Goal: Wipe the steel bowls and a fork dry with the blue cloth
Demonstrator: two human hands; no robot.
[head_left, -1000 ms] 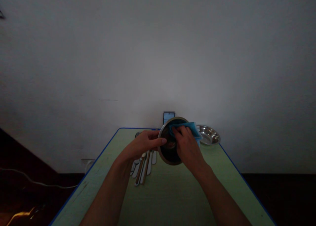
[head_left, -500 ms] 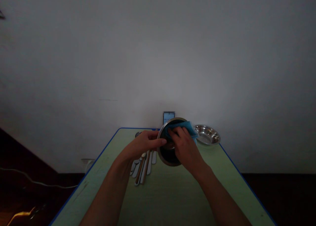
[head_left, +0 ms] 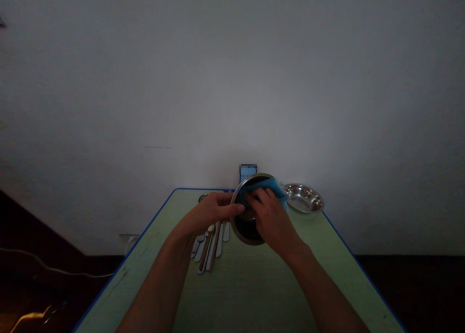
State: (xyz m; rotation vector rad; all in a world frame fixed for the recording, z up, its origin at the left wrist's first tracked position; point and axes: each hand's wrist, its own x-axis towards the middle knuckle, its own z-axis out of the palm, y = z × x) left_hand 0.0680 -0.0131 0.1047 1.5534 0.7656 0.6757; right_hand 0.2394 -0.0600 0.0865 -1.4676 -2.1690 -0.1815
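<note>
Two bare hands work together over a pale green surface (head_left: 247, 294) edged in blue, pushed up to a plain grey wall (head_left: 232, 81). Between them, near the far edge, is a round metal bowl (head_left: 247, 230), tilted so that its dark inside faces the viewer; it appears to be raised off the surface, though the dim light makes this hard to judge. The left hand (head_left: 212, 211) has its grip closed on the bowl's left rim, thumb over the inside, fingers behind. The right hand (head_left: 272, 219) has its grip bunched closed on a blue cloth (head_left: 272, 185), its fingers pressing the cloth into the bowl, while a loose end sticks out to the right. Just beyond that end, at the far right corner, a shallow shiny metal dish (head_left: 305, 200) sits upright. Under and beside the left forearm lies a row of cutlery (head_left: 209, 248), some handles brown, others silver. Behind the bowl, a phone (head_left: 248, 171) with a lit screen stands upright, partly covered.
</note>
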